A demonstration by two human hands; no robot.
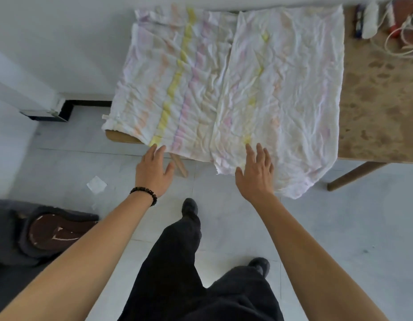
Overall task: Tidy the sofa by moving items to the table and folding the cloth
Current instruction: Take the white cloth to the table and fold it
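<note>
Since both hands are open and empty, fingers spread, nothing is actually pinning the cloth (226,84) right now. It's laid out on the table (374,93) just beyond the fingertips, with one half doubled over the other along a seam running away from the right hand (255,174). The near edge droops off the table front, right under that hand's fingers.

Biggest risk imo: grab only the top layer there and the fold goes crooked, or the overhang drags the whole thing onto the floor (339,228). The left hand (153,171) is only at the corner by the yellow stripe, not on it, so a one-sided tug would skew everything.

Table's a mottled tan top on wooden legs. Far off past the right hand there's a power strip (370,19) and cords (402,40). Pale tile floor, white wall, bit of paper (96,184) below the left hand.
</note>
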